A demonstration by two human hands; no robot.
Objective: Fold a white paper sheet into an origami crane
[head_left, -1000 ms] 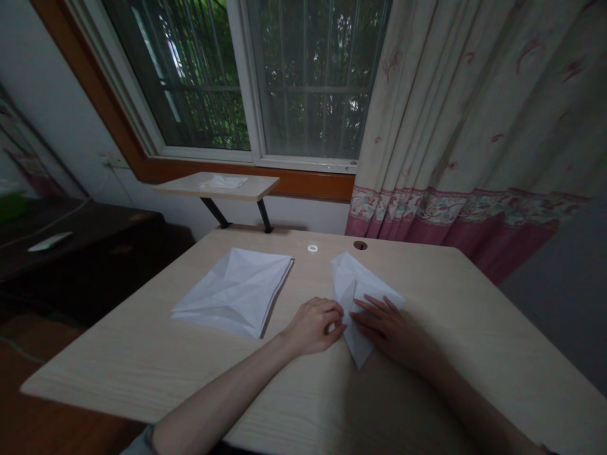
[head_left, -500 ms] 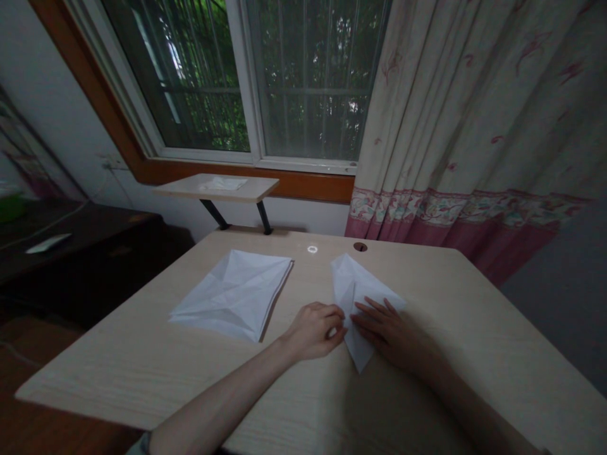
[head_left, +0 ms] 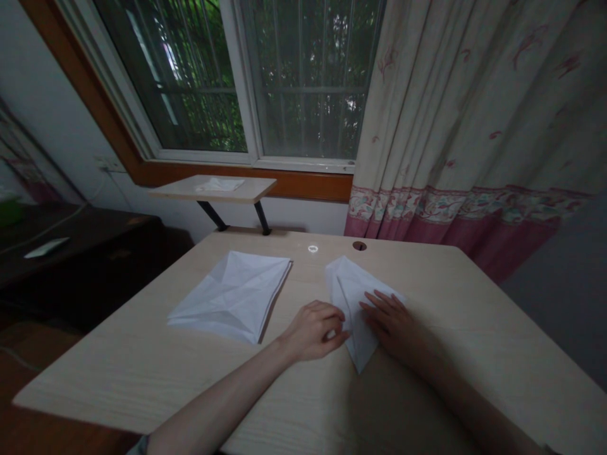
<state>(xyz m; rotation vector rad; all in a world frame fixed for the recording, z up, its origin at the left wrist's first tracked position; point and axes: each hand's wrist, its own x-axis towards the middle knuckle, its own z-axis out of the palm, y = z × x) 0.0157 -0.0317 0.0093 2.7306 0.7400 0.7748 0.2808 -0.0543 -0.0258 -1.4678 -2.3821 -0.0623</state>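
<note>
A folded white paper sheet (head_left: 353,291), kite-like in outline with a point towards me, lies on the right half of the table. At its left edge is my left hand (head_left: 318,330), fingers curled and thumb close to the index finger; the exact grip on the edge is partly hidden. My right hand (head_left: 396,325) lies flat over the paper's right side, fingers stretched out and pressing on it. To the left of both hands rests a stack of creased white paper sheets (head_left: 237,294), touched by neither hand.
The pale wooden table (head_left: 156,373) has a round cable hole (head_left: 359,246) near its back edge. A small raised shelf (head_left: 180,188) at the back left holds crumpled white paper (head_left: 220,184). Behind stand a window and a floral curtain (head_left: 427,208). A dark cabinet (head_left: 95,240) is at left.
The paper's folded flap now lies further left, its crease running nearer the left edge. My right hand has slid slightly right and up. My left hand has stayed almost in place.
</note>
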